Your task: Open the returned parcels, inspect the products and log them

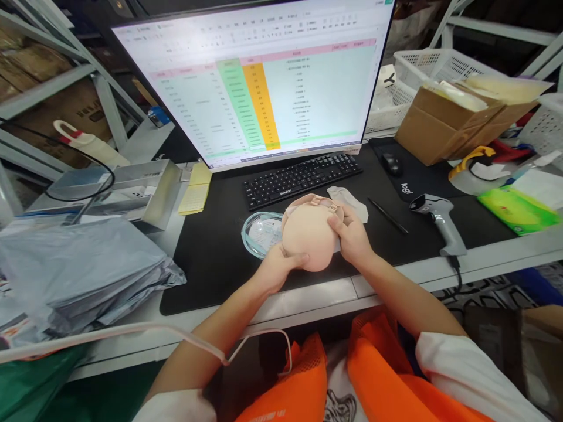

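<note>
Above the black desk mat I hold a beige bra [309,241], its smooth rounded cup facing me and small clasps along its upper edge. My left hand [281,265] grips the lower left side, thumb on the cup. At the upper right edge, my right hand [350,233] pinches the rim between thumb and fingers. Partly behind the bra lies a clear packet with a pale blue rim [260,234]. A whitish, crumpled piece of wrapping [353,202] rests beyond my right hand.
A keyboard [303,179] sits below the large monitor [285,88]. To the right are a pen [387,215], barcode scanner [442,223], mouse [391,164], tape roll [477,170] and cardboard boxes [444,120]. Grey mailing bags [88,269] are stacked left; a white cable [176,331] crosses near my left forearm.
</note>
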Action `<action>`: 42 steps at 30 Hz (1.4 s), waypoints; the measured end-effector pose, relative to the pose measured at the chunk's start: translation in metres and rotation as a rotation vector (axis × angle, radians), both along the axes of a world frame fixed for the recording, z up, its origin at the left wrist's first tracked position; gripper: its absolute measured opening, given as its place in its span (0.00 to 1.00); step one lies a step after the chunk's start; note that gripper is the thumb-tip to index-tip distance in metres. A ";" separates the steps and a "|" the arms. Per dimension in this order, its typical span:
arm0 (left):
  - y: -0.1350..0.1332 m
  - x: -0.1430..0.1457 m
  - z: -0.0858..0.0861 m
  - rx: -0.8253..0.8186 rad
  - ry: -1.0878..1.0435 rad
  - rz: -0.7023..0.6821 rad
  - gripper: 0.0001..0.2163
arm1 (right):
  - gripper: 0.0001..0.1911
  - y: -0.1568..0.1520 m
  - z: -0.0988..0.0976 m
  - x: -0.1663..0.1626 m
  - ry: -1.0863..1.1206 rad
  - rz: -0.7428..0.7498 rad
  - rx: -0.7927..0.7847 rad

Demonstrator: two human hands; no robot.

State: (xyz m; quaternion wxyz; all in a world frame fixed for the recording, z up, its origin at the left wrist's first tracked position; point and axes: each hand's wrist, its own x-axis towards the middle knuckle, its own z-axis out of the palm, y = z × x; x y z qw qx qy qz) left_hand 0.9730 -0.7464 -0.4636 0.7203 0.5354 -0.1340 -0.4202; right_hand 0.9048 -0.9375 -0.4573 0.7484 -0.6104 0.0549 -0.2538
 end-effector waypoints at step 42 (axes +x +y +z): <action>0.007 -0.005 0.006 -0.031 -0.045 0.039 0.33 | 0.32 -0.010 0.025 -0.007 0.195 0.264 -0.101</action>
